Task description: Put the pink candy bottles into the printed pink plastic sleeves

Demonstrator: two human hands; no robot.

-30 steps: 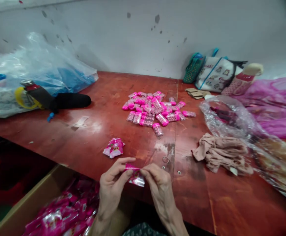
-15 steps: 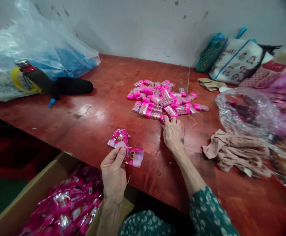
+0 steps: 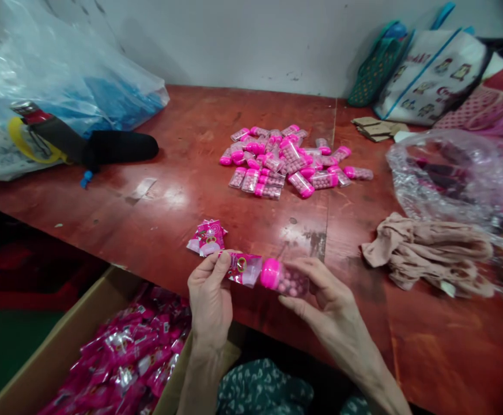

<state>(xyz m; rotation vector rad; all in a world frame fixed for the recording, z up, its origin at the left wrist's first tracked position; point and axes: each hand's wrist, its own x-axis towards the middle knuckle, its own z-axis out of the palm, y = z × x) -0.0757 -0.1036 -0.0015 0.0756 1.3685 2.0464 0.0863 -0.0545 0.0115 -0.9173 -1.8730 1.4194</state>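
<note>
Left hand (image 3: 210, 294) pinches a glossy pink foil sachet (image 3: 243, 268) by its edge. Right hand (image 3: 326, 300) grips a clear cylindrical bottle (image 3: 283, 279) of pink beads, its rounded pink cap at the sachet's mouth. Just beyond the left hand: another crinkled sachet (image 3: 208, 237) on the red table (image 3: 182, 196). Farther off: bottle heap (image 3: 286, 161).
</note>
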